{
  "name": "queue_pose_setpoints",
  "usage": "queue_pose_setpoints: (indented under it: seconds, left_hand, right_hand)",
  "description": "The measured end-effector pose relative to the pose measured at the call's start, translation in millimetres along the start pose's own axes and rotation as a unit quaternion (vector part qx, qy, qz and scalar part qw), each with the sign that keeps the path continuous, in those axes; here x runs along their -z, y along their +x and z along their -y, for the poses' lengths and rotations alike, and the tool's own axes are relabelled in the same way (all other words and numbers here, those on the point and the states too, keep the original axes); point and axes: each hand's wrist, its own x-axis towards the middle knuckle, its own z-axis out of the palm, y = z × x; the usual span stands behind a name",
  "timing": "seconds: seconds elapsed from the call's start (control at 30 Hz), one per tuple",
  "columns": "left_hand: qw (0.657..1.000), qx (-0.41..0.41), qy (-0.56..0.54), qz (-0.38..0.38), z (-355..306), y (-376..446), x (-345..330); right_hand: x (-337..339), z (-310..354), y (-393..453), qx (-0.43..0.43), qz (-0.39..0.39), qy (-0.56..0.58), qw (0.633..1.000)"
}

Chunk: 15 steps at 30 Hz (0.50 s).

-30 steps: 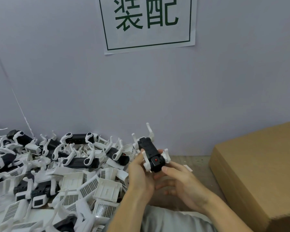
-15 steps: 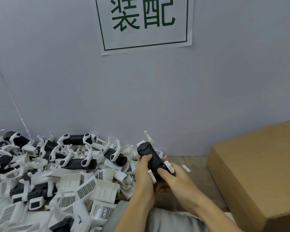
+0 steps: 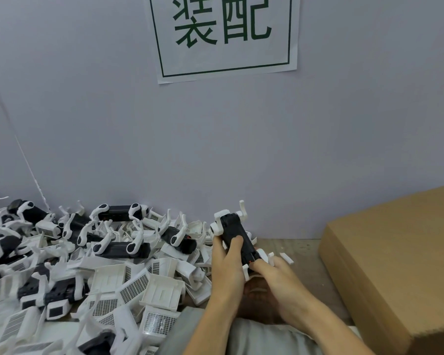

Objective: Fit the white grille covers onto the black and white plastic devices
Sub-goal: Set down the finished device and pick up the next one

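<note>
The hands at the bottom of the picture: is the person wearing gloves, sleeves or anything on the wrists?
No gloves: the left hand and right hand are bare. Both forearms are bare too, with no sleeve, watch or band in view. Below them lies some grey cloth, probably the person's clothing.

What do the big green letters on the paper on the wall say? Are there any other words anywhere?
"装配": two big green characters inside a green border, on the white paper sign stuck to the wall.
No other text: none can be read on the cardboard box or on the plastic parts.
</note>
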Motion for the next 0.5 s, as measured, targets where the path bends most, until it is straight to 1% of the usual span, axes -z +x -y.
queue_pose_setpoints:
  seconds: [0.1, 0.17, 0.23, 0.33, 0.5]
  left_hand:
    - [1.000, -0.015, 0.010, 0.006, 0.4, 0.3, -0.2]
    - [1.000, -0.013, 0.010, 0.005, 0.6, 1.0, -0.2]
    - [1.000, 0.007, 0.001, -0.008, 1.0, 2.1, 0.7]
    - [0.997, 0.061, -0.036, -0.035, 4.0, 5.5, 3.1]
    - [0.992, 0.094, -0.072, -0.054, 4.6, 9.0, 5.1]
  right_hand:
    - [0.7, 0.8, -1.1, 0.003, 0.015, 0.020, 1.000]
    - [-0.2, 1.5, -2.8, 0.010, 0.005, 0.013, 1.000]
    - [-1.0, 2.3, -3.5, 0.015, 0.007, 0.014, 1.000]
    - [-2.2, 2.4, -3.2, 0.014, 0.027, 0.019, 0.999]
    - [-1.8, 2.6, -3.5, 0.010, 0.035, -0.015, 0.999]
